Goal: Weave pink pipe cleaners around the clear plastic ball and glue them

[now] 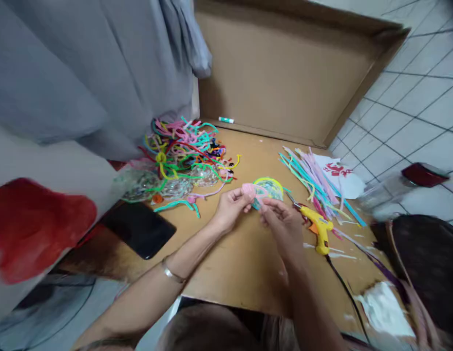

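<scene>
The left hand point(232, 208) and right hand point(281, 222) both pinch the pink piece point(250, 187) over the desk point(226, 265) — seemingly already looped; whether it is joined to the yellow-rimmed disc point(273, 183), I cannot tell — loose stems point(323, 181) look unused.

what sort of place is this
Probably a craft corner in a home or small workshop: a yellow glue gun, a bundle of pastel pipe cleaners and a tangled colourful heap share the table.
</scene>
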A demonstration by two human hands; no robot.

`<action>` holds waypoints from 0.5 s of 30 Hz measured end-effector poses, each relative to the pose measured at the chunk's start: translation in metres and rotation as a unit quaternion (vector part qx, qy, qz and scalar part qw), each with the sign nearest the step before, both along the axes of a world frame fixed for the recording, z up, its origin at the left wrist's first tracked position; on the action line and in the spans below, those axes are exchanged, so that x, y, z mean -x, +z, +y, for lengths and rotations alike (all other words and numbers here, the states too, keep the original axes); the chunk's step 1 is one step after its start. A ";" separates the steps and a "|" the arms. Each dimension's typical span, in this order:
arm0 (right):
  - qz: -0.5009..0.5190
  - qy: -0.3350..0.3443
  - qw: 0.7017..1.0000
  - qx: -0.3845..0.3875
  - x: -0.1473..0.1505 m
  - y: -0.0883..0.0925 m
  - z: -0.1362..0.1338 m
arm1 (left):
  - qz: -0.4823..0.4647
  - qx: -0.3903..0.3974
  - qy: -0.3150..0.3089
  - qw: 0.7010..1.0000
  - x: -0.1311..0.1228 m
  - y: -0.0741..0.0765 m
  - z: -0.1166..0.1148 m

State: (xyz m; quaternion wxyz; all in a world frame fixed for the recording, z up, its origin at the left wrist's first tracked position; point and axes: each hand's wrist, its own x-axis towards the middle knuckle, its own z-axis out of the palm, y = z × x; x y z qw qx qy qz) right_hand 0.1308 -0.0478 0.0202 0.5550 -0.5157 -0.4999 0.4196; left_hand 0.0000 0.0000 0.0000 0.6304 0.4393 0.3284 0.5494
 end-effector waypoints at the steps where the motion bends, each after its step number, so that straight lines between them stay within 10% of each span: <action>1: 0.001 0.010 1.000 0.003 -0.002 -0.001 -0.001 | 0.007 0.000 0.009 1.000 0.001 0.000 0.001; 9: -0.019 0.151 0.986 -0.065 -0.011 -0.001 -0.001 | 0.057 -0.025 0.019 0.998 0.004 -0.003 0.004; 15: -0.224 0.022 0.946 -0.232 -0.008 0.004 0.001 | 0.146 -0.047 -0.032 0.988 0.006 -0.004 0.002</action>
